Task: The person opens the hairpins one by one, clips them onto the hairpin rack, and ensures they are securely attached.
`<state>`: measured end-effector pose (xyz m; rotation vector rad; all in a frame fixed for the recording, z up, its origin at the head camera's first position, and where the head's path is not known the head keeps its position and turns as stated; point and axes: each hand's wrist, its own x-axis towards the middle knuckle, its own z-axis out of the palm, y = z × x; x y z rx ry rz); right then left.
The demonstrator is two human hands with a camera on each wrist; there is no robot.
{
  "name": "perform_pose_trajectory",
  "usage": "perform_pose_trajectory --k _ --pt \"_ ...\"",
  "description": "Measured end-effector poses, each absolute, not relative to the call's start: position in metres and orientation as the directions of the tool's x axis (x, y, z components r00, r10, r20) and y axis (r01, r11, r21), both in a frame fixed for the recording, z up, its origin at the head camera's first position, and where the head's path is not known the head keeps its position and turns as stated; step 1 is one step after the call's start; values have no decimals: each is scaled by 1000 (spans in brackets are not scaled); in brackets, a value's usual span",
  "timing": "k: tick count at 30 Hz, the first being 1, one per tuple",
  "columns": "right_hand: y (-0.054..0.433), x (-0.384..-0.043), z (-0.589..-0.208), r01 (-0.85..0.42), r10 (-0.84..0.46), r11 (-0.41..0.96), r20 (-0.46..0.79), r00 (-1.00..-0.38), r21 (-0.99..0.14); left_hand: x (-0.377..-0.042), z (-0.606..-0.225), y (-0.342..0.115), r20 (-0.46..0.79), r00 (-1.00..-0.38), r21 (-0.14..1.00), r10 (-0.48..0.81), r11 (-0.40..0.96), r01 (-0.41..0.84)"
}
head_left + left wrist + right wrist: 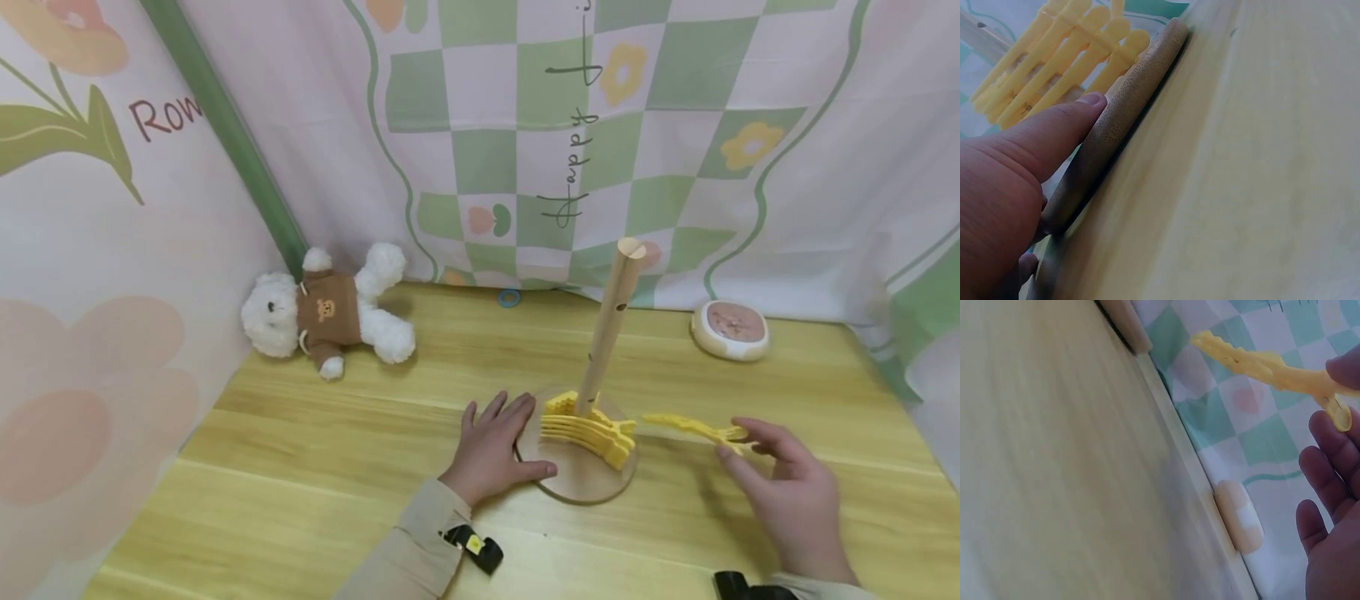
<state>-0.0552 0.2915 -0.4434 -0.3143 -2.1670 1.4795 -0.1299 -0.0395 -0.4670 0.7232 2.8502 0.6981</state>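
Observation:
A wooden post [609,333] rises from a round wooden base [588,487]. Several curved yellow plastic pieces [588,437] lie fanned side by side around the post's foot; in the left wrist view their rounded ends [1137,41] line up beyond the base's rim. My left hand [491,450] rests at the base's left edge with straight, spread fingers and the thumb laid over the rim. To the right, my right hand [795,487] pinches a single yellow plastic piece [1266,369] by its forked end between thumb and fingers. Its thin notched end points toward the post.
At the back left a white plush toy [333,308] in a brown shirt lies on the wooden table [315,483]. A small blue ring [509,297] is near the curtain [480,167]. A rounded white-and-pink device [731,329] sits at the back right.

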Motion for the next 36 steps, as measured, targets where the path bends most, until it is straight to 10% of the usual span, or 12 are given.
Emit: perform_pose_trajectory --k 21,36 --pt "264 -51 -430 -289 369 -47 253 -894 -956 -130 -469 -40 0 -880 469 476 777 420" --pt "247 -51 -433 -345 271 -19 328 -905 -938 -130 -468 -40 4 -879 462 477 779 424"
